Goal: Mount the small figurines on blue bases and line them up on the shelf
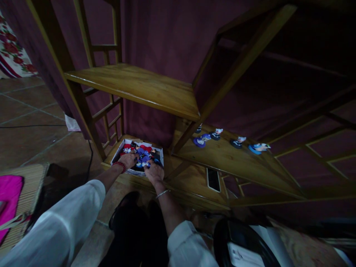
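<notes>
Small red, purple and blue figurines (pixel 142 151) lie crowded in an open white rectangular box (pixel 161 155) on a low brown wooden shelf (pixel 191 180). They spread between and just beyond the bare left hand (pixel 129 160), wearing a red beaded bracelet (pixel 122 167), and bare right hand (pixel 154 172). Both hands' fingers bend down among them; whether either grips one is unclear.

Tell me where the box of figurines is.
In the head view, the box sits left of centre on the low shelf, with the left hand and right hand reaching in.
</notes>
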Tool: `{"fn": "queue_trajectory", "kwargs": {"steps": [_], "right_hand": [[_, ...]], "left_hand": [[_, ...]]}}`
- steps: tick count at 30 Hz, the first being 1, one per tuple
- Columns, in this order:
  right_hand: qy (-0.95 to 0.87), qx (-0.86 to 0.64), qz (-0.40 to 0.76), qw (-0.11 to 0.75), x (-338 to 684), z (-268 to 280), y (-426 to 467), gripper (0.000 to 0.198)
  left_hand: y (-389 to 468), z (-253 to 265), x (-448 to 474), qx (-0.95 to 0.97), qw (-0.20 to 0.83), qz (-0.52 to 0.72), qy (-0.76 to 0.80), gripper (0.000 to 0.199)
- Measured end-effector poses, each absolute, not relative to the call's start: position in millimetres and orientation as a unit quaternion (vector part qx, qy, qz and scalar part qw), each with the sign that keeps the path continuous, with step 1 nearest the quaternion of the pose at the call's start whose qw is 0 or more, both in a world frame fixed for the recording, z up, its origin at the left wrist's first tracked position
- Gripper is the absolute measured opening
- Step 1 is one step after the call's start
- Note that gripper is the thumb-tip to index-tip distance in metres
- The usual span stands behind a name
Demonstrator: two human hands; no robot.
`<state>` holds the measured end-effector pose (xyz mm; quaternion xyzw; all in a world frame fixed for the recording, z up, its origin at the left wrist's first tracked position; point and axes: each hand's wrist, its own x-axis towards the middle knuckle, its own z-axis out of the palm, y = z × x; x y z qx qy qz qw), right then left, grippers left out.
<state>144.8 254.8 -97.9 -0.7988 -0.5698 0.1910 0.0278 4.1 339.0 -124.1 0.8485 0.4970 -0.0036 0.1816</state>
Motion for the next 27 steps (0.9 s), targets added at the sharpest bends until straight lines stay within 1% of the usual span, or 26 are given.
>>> {"fn": "queue_trajectory", "kwargs": {"steps": [3,8,19,23,27], "right_hand": [[-0.568,-0.801,0.189,0.033,145.1,-99.1,255.0,0.035],[-0.568,-0.802,0.179,0.051,145.2,-101.9,254.3,0.034],[-0.575,-0.797,0.176,0.058,145.8,-103.1,253.2,0.034],[-0.576,-0.796,0.172,0.074,146.3,-103.0,253.0,0.033],[-0.583,-0.791,0.166,0.085,147.4,-103.5,251.8,0.032]], "left_hand": [[340.8,-127.7,3.7,0.848,0.175,0.003,0.500,0.020],[339.6,-129.6,2.6,0.842,0.164,0.027,0.513,0.020],[332.4,-114.3,2.5,0.822,0.163,0.052,0.544,0.027],[331.4,-114.1,1.8,0.808,0.154,0.075,0.564,0.030],[332.5,-115.8,1.9,0.796,0.187,0.088,0.569,0.029]]}}
